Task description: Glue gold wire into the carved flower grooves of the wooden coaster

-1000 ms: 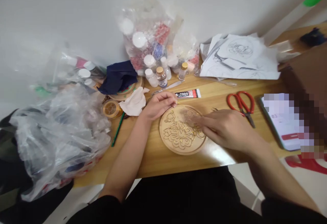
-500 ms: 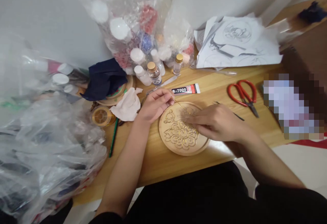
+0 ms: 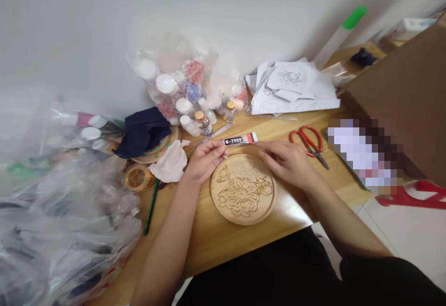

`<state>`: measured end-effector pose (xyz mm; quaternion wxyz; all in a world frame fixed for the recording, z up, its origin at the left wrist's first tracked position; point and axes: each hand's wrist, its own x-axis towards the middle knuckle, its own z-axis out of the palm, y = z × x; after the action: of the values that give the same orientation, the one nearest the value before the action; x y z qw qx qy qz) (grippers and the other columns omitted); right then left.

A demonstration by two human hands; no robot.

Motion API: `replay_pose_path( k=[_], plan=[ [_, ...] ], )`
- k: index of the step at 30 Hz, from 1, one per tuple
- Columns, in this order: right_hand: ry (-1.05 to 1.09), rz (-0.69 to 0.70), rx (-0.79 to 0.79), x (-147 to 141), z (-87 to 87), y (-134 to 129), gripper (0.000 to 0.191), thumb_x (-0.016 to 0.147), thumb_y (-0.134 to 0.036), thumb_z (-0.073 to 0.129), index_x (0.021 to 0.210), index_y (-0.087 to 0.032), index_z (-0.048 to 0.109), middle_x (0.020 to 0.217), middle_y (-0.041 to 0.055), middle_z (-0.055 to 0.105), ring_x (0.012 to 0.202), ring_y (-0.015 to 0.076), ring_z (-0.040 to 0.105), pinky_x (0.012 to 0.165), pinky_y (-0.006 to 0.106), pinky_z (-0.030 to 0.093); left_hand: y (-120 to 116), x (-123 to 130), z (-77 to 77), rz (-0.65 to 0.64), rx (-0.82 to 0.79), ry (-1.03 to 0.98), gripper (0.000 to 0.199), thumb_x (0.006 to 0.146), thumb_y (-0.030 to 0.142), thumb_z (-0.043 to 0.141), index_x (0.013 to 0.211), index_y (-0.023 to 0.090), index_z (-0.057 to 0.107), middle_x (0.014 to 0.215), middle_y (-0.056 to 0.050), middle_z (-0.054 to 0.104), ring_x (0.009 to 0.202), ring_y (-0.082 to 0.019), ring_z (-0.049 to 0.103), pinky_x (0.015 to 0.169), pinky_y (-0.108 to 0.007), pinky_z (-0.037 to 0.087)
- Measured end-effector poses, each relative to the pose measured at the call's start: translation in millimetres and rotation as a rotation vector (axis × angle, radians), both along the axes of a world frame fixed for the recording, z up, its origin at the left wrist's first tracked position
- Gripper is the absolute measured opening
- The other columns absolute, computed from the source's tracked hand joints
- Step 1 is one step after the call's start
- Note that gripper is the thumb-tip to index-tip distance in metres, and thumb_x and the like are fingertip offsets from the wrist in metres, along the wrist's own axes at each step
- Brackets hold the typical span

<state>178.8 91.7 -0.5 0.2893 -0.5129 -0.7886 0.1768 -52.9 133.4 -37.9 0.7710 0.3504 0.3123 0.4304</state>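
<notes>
My left hand [image 3: 205,161] is closed in a pinch at the upper left rim of a round wooden plaque [image 3: 226,210]. A thin gold wire showed at these fingertips a moment ago; it is too fine to make out now. The plaque carries a flower outline, partly edged in gold, with smaller figures above it. At the plaque's upper right, my right hand [image 3: 289,162] is open, its index finger stretched towards the end of a B-7000 glue tube [image 3: 234,141]. Whether that finger touches the tube, I cannot tell.
Red-handled pliers [image 3: 310,143] lie to the right, near a blurred-out phone-like object [image 3: 362,152]. Behind stand small bottles [image 3: 202,122] and drawn sheets [image 3: 296,87]. A gold wire spool [image 3: 137,178], a green pencil [image 3: 151,208] and plastic bags [image 3: 69,222] are left.
My right hand has lifted off the plaque's face and moved up beside its rim, uncovering a gold-outlined figure. My left hand keeps its pinch. The camera view has shifted.
</notes>
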Motion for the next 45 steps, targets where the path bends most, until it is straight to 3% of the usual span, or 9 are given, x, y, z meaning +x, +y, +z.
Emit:
replay_pose_path(
  k=[5, 8, 11, 15, 17, 23, 28, 35, 45],
  plan=[
    [0.214, 0.048, -0.213, -7, 0.6, -3, 0.034, 0.095, -0.037, 0.05, 0.11, -0.017, 0.072, 0.102, 0.0104, 0.076, 0.079, 0.017, 0.071, 0.071, 0.031, 0.056, -3, -8, -11.9, -0.058, 0.083, 0.035, 0.025, 0.084, 0.035, 0.074, 0.09, 0.013, 0.065, 0.081, 0.0, 0.064, 0.072, -0.01, 0.061, 0.069, -0.025, 0.053],
    [0.254, 0.109, -0.28, -14, 7.2, -5, 0.04, 0.095, -0.039, 0.052, 0.127, -0.018, 0.062, 0.115, 0.0125, 0.071, 0.097, 0.0206, 0.069, 0.083, 0.038, 0.056, -2, -12, -18.6, -0.104, 0.121, 0.069, 0.032, 0.095, 0.036, 0.059, 0.117, 0.014, 0.059, 0.113, -0.007, 0.063, 0.095, -0.017, 0.064, 0.082, -0.037, 0.057],
    [0.425, 0.132, -0.368, -21, 15.0, -2, 0.051, 0.092, -0.044, 0.056, 0.137, -0.021, 0.051, 0.115, 0.012, 0.068, 0.102, 0.0203, 0.066, 0.085, 0.037, 0.057, -1, -14, -20.7, -0.13, 0.121, 0.08, 0.036, 0.094, 0.037, 0.059, 0.122, 0.015, 0.057, 0.12, -0.009, 0.061, 0.103, -0.02, 0.063, 0.087, -0.041, 0.056],
    [0.726, 0.085, -0.475, -29, 17.6, 12, 0.033, 0.089, -0.05, 0.06, 0.1, -0.02, 0.069, 0.085, 0.0045, 0.07, 0.077, 0.0134, 0.064, 0.074, 0.029, 0.054, -1, -10, -15.1, -0.121, 0.085, 0.025, 0.024, 0.092, 0.033, 0.063, 0.105, 0.013, 0.063, 0.099, -0.004, 0.065, 0.084, -0.014, 0.064, 0.076, -0.031, 0.056],
    [0.812, 0.056, -0.454, -29, 14.2, 20, 0.032, 0.085, -0.052, 0.065, 0.085, -0.02, 0.071, 0.077, 0.003, 0.071, 0.068, 0.0113, 0.061, 0.069, 0.027, 0.052, -2, -7, -9.8, -0.097, 0.054, -0.025, 0.025, 0.075, 0.029, 0.082, 0.083, 0.011, 0.066, 0.075, 0.0, 0.065, 0.07, -0.009, 0.061, 0.07, -0.021, 0.052],
    [1.009, -0.02, -0.454, -11, 4.0, 26, 0.027, 0.082, -0.048, 0.07, 0.075, -0.023, 0.073, 0.07, 0.0001, 0.071, 0.062, 0.0104, 0.063, 0.062, 0.025, 0.051, -3, -1, 0.9, -0.016, -0.018, -0.139, 0.026, 0.066, 0.028, 0.088, 0.074, 0.012, 0.069, 0.065, 0.0, 0.065, 0.063, -0.006, 0.059, 0.064, -0.017, 0.047],
    [0.862, 0.012, -0.514, 2, 6.7, 20, 0.009, 0.08, -0.033, 0.075, 0.084, -0.025, 0.078, 0.079, -0.0002, 0.075, 0.069, 0.0085, 0.066, 0.067, 0.022, 0.053, -2, 2, 3.1, -0.007, -0.059, -0.16, 0.015, 0.073, 0.022, 0.081, 0.075, 0.011, 0.071, 0.066, -0.002, 0.066, 0.064, -0.009, 0.06, 0.062, -0.019, 0.047],
    [0.706, 0.151, -0.62, 10, 11.7, 20, 0.013, 0.084, -0.022, 0.071, 0.095, -0.025, 0.077, 0.086, 0.0001, 0.076, 0.075, 0.0082, 0.068, 0.074, 0.022, 0.057, 0, 2, 5.2, 0.004, -0.087, -0.153, 0.01, 0.079, 0.018, 0.074, 0.075, 0.011, 0.07, 0.067, -0.003, 0.065, 0.065, -0.01, 0.061, 0.062, -0.02, 0.047],
    [0.547, 0.249, -0.712, 19, 8.3, 21, 0.017, 0.089, -0.03, 0.065, 0.102, -0.026, 0.075, 0.091, -0.0002, 0.076, 0.083, 0.0105, 0.07, 0.082, 0.025, 0.058, 0, 3, 8.0, 0.032, -0.107, -0.129, 0.011, 0.084, 0.015, 0.067, 0.073, 0.012, 0.068, 0.068, -0.002, 0.063, 0.062, -0.009, 0.059, 0.062, -0.02, 0.047]
  ],
)
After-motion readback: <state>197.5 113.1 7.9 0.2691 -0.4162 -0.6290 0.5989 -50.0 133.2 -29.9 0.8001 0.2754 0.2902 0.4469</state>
